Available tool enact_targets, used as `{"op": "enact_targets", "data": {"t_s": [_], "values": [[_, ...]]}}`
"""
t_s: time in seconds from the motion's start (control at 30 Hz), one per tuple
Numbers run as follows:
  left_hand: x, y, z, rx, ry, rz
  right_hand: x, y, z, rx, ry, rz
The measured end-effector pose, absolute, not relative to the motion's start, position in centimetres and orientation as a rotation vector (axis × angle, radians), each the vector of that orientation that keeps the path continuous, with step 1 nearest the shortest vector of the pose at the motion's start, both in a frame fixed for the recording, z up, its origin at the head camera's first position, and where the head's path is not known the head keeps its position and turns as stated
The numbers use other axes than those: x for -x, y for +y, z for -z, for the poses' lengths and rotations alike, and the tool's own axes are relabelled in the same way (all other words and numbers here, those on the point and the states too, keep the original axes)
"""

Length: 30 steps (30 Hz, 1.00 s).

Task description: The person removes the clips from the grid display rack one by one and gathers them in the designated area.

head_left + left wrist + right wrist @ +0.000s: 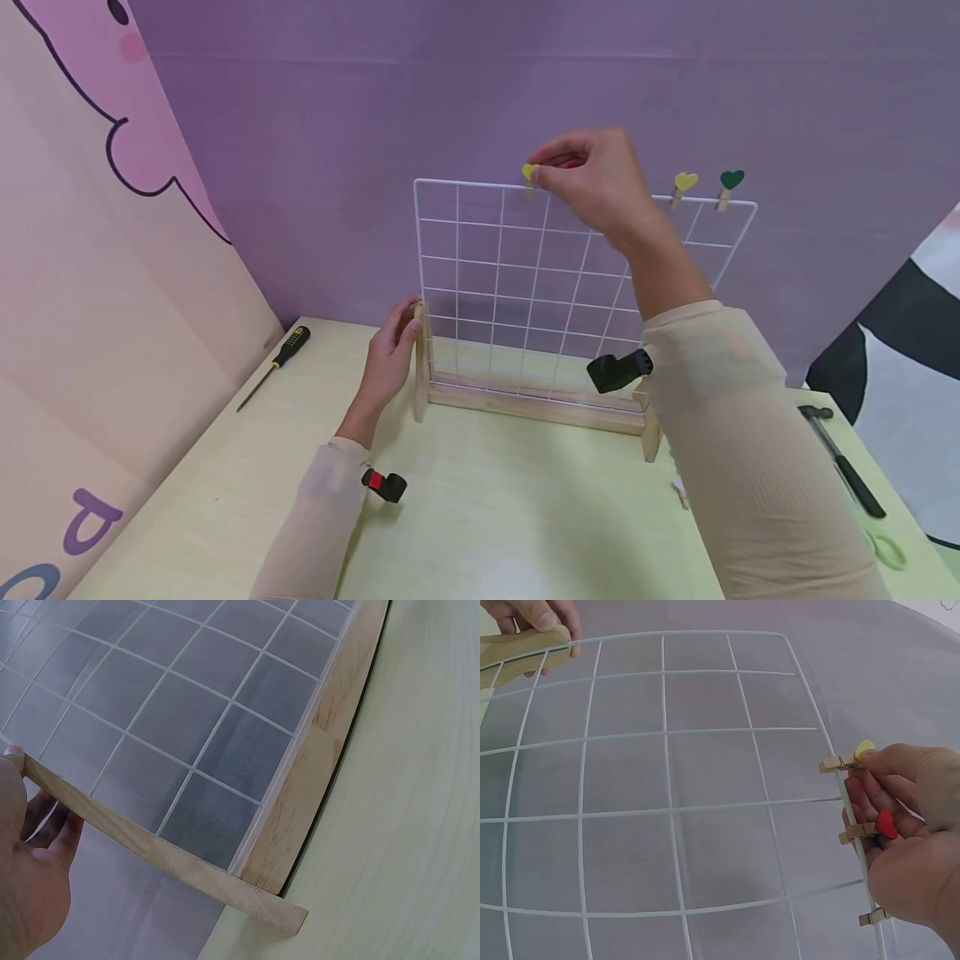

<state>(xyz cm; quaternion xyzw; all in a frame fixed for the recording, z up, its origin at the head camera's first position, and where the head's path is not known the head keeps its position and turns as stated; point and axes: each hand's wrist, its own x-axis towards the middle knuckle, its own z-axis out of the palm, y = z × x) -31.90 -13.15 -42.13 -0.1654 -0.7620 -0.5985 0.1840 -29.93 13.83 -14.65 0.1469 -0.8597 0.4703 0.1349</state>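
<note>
My right hand (600, 179) pinches a small wooden clothespin with a yellow heart (847, 761) at the top bar of a white wire grid (517, 258). Just beside it, a clothespin with a red heart (866, 829) sits on the same bar under the palm. One more clothespin (874, 916) shows past the hand, its top hidden. Farther right, the bar carries a yellow heart clothespin (685, 183) and a dark green heart clothespin (731, 182). With my left hand (390, 354) I hold the wooden upright (142, 836) at the stand's left end, near its top.
A black and yellow screwdriver (279, 360) lies at the table's left edge. To the right are a hammer (843, 462), light green scissors (885, 546) and a loose clothespin (680, 492) beside my sleeve. Behind the grid hangs a purple backdrop (322, 150).
</note>
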Motion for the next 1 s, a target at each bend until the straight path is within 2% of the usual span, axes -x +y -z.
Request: {"op": "enact_targets", "data": {"t_s": [0.7, 1.0], "values": [[31.9, -12.8, 42.0, 0.454, -2.135, 1.727, 30.2, 13.9, 15.0, -0.424, -2.316, -1.536], [29.7, -12.5, 39.8, 0.453, -2.159, 1.722, 30.3, 14.4, 14.7, -0.48, -2.204, -1.671]]}}
